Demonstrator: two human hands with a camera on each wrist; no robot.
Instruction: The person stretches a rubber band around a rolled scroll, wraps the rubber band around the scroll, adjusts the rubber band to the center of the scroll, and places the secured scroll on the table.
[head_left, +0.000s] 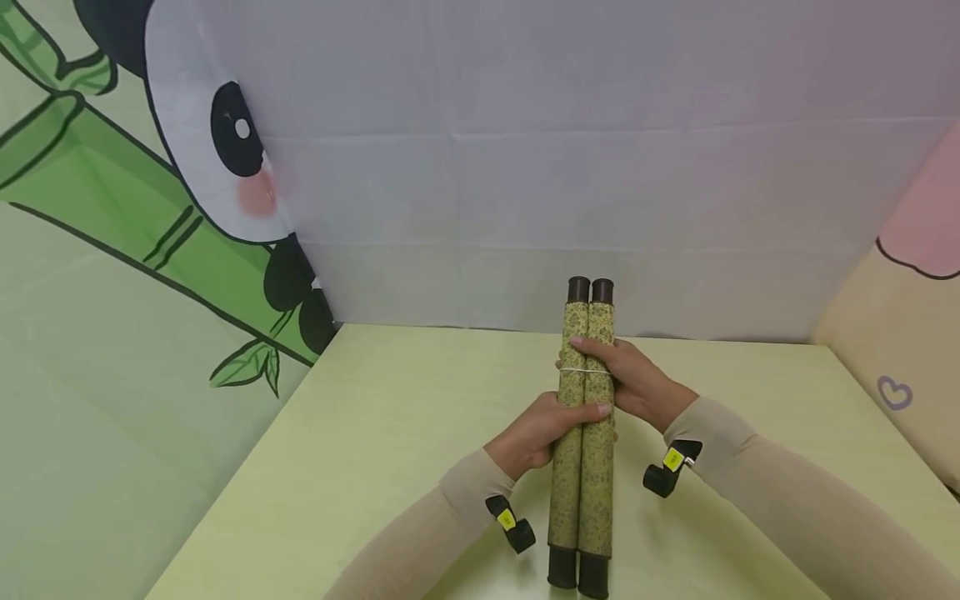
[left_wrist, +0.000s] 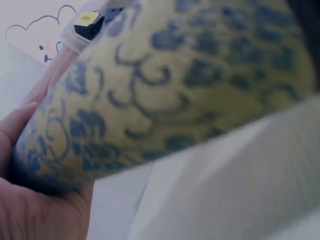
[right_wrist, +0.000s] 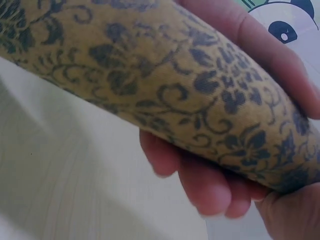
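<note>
A rolled scroll [head_left: 581, 492] with two parallel rolls and dark end knobs is held up over the table, its long axis running away from me. Yellowish with a dark floral pattern, it has a thin white string [head_left: 573, 369] around both rolls. My left hand [head_left: 542, 427] grips it near the middle from the left, thumb across the front. Higher up, my right hand [head_left: 637, 375] holds it from the right, close to the string. In the right wrist view, fingers [right_wrist: 205, 187] curl beneath the patterned roll [right_wrist: 200, 95]. The left wrist view shows the scroll [left_wrist: 150, 90] close and blurred.
A pale yellow table [head_left: 375, 433] lies under the hands. Behind it hangs a plain greyish cloth [head_left: 480, 183]. Cloth with a printed panda [head_left: 202, 150] and bamboo stands on the left, and a pink and cream printed cloth [head_left: 900, 333] on the right.
</note>
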